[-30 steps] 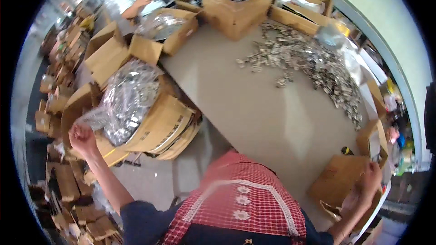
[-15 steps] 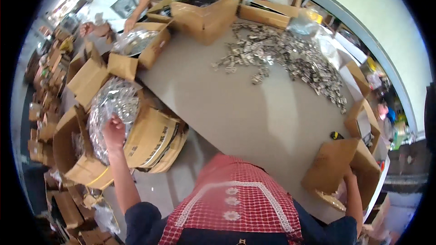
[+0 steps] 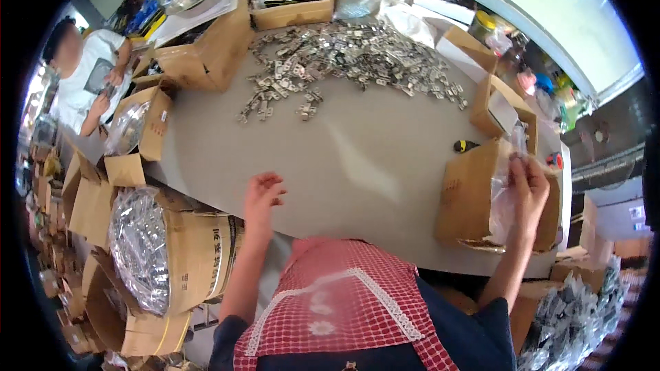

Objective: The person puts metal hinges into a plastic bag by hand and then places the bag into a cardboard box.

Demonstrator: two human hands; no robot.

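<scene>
At the right edge of the table my right hand (image 3: 529, 185) is closed, pinching a clear plastic bag (image 3: 504, 203) at the mouth of an open cardboard box (image 3: 464, 196). Part of the plastic sticks up above my fingertips, and the rest hangs into the box. My left hand (image 3: 263, 196) hovers over the near left part of the grey table (image 3: 289, 148), fingers apart and loosely bent, holding nothing. Toward the far side spreads a loose heap of small silvery metal pieces (image 3: 357, 58), out of reach of both hands.
On the left stands a large carton (image 3: 199, 261) with clear bags of shiny metal parts (image 3: 141, 247). A black and yellow tool (image 3: 465, 145) lies by the right box. More cartons (image 3: 292, 14) line the far edge. Another person (image 3: 96, 82) works at the far left.
My left hand has left the bags in the left carton and come over the table. My right hand has risen from inside the right box with clear plastic. The view has swung to the right.
</scene>
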